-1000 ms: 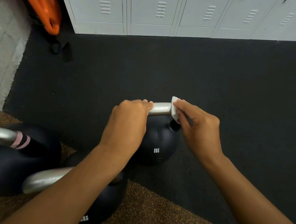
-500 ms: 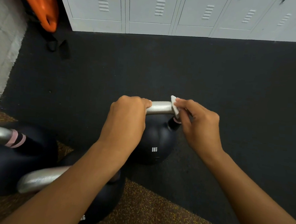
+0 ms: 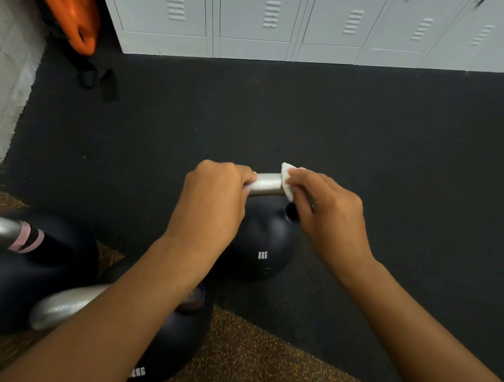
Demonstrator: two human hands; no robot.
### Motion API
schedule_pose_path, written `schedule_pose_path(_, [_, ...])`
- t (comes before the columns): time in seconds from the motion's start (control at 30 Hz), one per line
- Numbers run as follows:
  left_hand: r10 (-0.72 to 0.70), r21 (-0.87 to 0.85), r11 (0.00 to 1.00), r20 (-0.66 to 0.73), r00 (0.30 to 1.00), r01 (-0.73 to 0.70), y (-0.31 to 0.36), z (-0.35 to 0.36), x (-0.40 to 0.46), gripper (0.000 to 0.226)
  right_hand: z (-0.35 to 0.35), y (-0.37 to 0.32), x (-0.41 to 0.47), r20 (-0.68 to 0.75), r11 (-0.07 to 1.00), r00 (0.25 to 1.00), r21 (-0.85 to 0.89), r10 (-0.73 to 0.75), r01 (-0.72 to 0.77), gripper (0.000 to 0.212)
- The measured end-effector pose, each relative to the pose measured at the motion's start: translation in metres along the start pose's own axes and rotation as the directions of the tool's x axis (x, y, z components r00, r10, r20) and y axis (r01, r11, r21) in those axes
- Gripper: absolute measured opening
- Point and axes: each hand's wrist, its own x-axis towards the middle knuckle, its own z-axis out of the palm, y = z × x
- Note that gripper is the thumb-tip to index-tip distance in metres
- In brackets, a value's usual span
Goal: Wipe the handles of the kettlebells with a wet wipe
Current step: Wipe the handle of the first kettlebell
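A black 8KG kettlebell stands on the dark floor mat, its silver handle running left to right. My left hand is closed around the handle's left end. My right hand pinches a white wet wipe against the handle's right end, near the bend. Two more black kettlebells sit at lower left: one with pink bands on its silver handle, and a nearer one partly hidden under my left forearm.
Grey lockers line the far side of the black mat. An orange object with black straps leans in the far left corner by a pale tiled wall. Brown speckled flooring lies close to me.
The wipe stays at the right end of the handle, shifting only slightly along the bend. My left hand keeps its hold. The view has drifted a little.
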Motion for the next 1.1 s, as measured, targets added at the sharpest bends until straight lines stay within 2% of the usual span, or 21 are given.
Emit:
schedule_pose_path(0.07, [0.014, 0.005, 1.0, -0.001, 1.0, -0.014, -0.001, -0.001, 0.001, 0.02, -0.003, -0.001, 0.011, 0.071, 1.0, 0.997, 0.026, -0.01, 0.008, 0.014])
schedule_pose_path(0.17, [0.015, 0.014, 1.0, 0.019, 1.0, -0.016, -0.001, -0.003, 0.002, 0.015, -0.006, -0.008, 0.026, 0.249, 0.998, 0.966, 0.033, -0.066, 0.06, 0.026])
schedule_pose_path(0.33, [-0.022, 0.018, 1.0, 0.091, 0.996, 0.02, -0.002, -0.006, 0.006, 0.018, -0.008, -0.022, 0.062, 0.571, 0.996, 0.817, -0.002, -0.074, 0.091, 0.034])
schedule_pose_path(0.4, [-0.017, 0.006, 1.0, 0.1, 0.995, 0.016, -0.004, -0.007, 0.007, 0.017, -0.01, -0.023, 0.078, 0.656, 0.997, 0.753, -0.013, -0.044, 0.07, 0.035])
schedule_pose_path(0.47, [-0.012, -0.009, 1.0, 0.102, 0.995, 0.013, -0.005, -0.008, 0.007, 0.016, -0.009, -0.021, 0.087, 0.693, 0.999, 0.72, -0.006, -0.033, 0.051, 0.036])
schedule_pose_path(0.53, [-0.012, -0.017, 1.0, 0.103, 0.995, 0.014, -0.005, -0.008, 0.007, 0.016, -0.009, -0.019, 0.085, 0.667, 0.999, 0.744, 0.006, -0.033, 0.039, 0.033])
schedule_pose_path(0.57, [-0.009, -0.021, 1.0, 0.101, 0.995, 0.011, -0.005, -0.008, 0.007, 0.016, -0.008, -0.018, 0.079, 0.625, 0.999, 0.779, 0.02, -0.045, 0.041, 0.031])
schedule_pose_path(0.67, [-0.003, -0.037, 0.999, 0.099, 0.995, 0.007, -0.006, -0.008, 0.008, 0.014, -0.001, -0.011, 0.048, 0.398, 0.993, 0.91, 0.078, -0.114, 0.09, 0.03])
schedule_pose_path(0.73, [-0.007, -0.05, 0.999, 0.11, 0.994, 0.013, -0.006, -0.008, 0.008, 0.012, 0.005, -0.009, 0.028, 0.271, 0.99, 0.952, 0.056, -0.14, 0.13, 0.032])
schedule_pose_path(0.9, [0.001, -0.053, 0.999, 0.117, 0.993, 0.005, -0.008, -0.008, 0.008, 0.01, 0.02, -0.007, -0.003, 0.113, 0.979, 0.973, -0.018, -0.2, 0.203, 0.031])
schedule_pose_path(1.1, [-0.02, -0.105, 0.994, 0.102, 0.995, 0.03, -0.011, -0.004, 0.009, 0.019, 0.02, 0.007, -0.014, -0.047, 0.99, 0.989, -0.026, -0.141, 0.14, 0.033])
